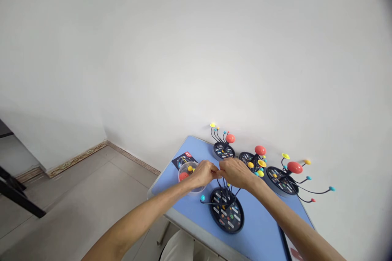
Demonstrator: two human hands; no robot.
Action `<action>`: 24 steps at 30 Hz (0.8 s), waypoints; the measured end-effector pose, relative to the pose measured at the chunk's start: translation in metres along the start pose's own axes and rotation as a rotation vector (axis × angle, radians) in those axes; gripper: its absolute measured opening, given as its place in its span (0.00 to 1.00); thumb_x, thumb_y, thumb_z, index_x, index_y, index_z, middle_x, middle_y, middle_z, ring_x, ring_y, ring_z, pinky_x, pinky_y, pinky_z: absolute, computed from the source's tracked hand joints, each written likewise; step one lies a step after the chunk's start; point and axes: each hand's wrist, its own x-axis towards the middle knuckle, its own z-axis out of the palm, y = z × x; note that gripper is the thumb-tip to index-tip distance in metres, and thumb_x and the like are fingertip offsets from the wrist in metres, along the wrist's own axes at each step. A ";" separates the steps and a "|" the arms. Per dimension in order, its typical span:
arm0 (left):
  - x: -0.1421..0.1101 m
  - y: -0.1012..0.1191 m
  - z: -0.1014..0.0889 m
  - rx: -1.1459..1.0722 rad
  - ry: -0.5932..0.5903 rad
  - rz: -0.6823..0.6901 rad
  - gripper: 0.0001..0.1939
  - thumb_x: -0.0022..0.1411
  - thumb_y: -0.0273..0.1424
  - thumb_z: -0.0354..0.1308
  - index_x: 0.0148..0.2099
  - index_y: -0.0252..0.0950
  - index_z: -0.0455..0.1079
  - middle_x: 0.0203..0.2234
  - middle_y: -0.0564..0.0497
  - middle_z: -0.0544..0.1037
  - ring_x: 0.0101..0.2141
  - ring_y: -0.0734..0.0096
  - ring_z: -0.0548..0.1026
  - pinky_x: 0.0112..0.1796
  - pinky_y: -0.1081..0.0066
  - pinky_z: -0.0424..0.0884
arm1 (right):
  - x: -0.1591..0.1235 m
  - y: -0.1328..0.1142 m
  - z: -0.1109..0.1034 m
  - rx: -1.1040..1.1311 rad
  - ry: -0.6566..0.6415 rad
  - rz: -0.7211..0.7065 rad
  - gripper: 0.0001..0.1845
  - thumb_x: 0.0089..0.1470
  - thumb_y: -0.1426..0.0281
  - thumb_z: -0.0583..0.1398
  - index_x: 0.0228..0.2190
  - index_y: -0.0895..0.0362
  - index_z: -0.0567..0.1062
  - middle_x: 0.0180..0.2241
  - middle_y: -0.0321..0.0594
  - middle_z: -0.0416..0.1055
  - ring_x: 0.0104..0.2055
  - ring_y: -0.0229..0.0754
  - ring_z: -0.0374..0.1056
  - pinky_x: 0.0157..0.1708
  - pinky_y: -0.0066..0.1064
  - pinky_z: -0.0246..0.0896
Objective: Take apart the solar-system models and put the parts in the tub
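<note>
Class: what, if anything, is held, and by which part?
Cannot be told: the left hand and right hand meet over the nearest model, hiding any hold.

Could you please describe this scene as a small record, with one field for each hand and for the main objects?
left hand: fingers bent, above the near model
right hand: close beside the left; any held piece is hidden
near model: black oval-looking base, thin dark arms, blue ball on one
container: clear, red and yellow pieces inside
back models: left, middle, right, each with a large red ball
surface: blue tabletop
</note>
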 end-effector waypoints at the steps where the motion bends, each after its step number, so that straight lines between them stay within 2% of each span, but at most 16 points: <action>1: 0.000 0.000 0.000 -0.003 -0.004 -0.001 0.15 0.60 0.36 0.61 0.31 0.28 0.81 0.25 0.45 0.82 0.24 0.73 0.70 0.28 0.74 0.59 | 0.000 -0.001 -0.001 -0.011 -0.008 0.000 0.12 0.60 0.72 0.55 0.34 0.61 0.78 0.37 0.52 0.78 0.42 0.51 0.75 0.35 0.31 0.56; 7: -0.001 -0.003 -0.001 -0.029 -0.012 -0.014 0.12 0.59 0.33 0.60 0.34 0.31 0.82 0.26 0.48 0.82 0.25 0.72 0.70 0.28 0.73 0.61 | -0.001 -0.004 -0.007 -0.011 0.004 -0.016 0.11 0.56 0.78 0.56 0.38 0.61 0.78 0.40 0.50 0.78 0.44 0.48 0.74 0.36 0.29 0.56; 11: 0.002 -0.008 0.003 -0.032 0.001 -0.030 0.11 0.57 0.32 0.59 0.27 0.31 0.79 0.22 0.52 0.79 0.25 0.72 0.69 0.27 0.74 0.60 | -0.004 -0.012 -0.015 0.005 0.060 0.017 0.12 0.59 0.74 0.55 0.41 0.60 0.77 0.42 0.51 0.77 0.46 0.47 0.72 0.40 0.30 0.57; 15: 0.007 -0.010 0.002 -0.002 0.052 -0.073 0.10 0.52 0.27 0.56 0.19 0.33 0.70 0.16 0.54 0.73 0.23 0.72 0.65 0.25 0.73 0.58 | -0.012 -0.030 -0.021 0.080 0.158 0.031 0.12 0.62 0.70 0.54 0.40 0.60 0.77 0.40 0.50 0.77 0.45 0.47 0.72 0.41 0.31 0.58; 19: 0.001 -0.006 -0.014 -0.010 0.112 -0.066 0.09 0.47 0.26 0.54 0.17 0.36 0.64 0.17 0.53 0.73 0.25 0.70 0.67 0.28 0.71 0.62 | -0.022 -0.055 -0.019 0.171 0.236 -0.009 0.12 0.60 0.73 0.54 0.41 0.60 0.76 0.40 0.48 0.77 0.43 0.45 0.71 0.42 0.32 0.58; 21: -0.008 -0.004 -0.026 -0.042 0.147 -0.054 0.07 0.47 0.27 0.53 0.20 0.37 0.68 0.21 0.52 0.77 0.28 0.67 0.70 0.30 0.70 0.66 | -0.025 -0.066 -0.017 0.215 0.261 -0.042 0.12 0.59 0.74 0.55 0.42 0.59 0.76 0.41 0.48 0.76 0.44 0.45 0.71 0.43 0.33 0.58; 24: -0.025 -0.007 -0.045 -0.107 0.220 -0.082 0.09 0.51 0.32 0.53 0.27 0.38 0.74 0.26 0.51 0.80 0.31 0.65 0.75 0.32 0.70 0.70 | -0.025 -0.076 -0.014 0.249 0.274 -0.087 0.13 0.58 0.74 0.54 0.42 0.59 0.76 0.43 0.49 0.76 0.44 0.46 0.71 0.43 0.34 0.58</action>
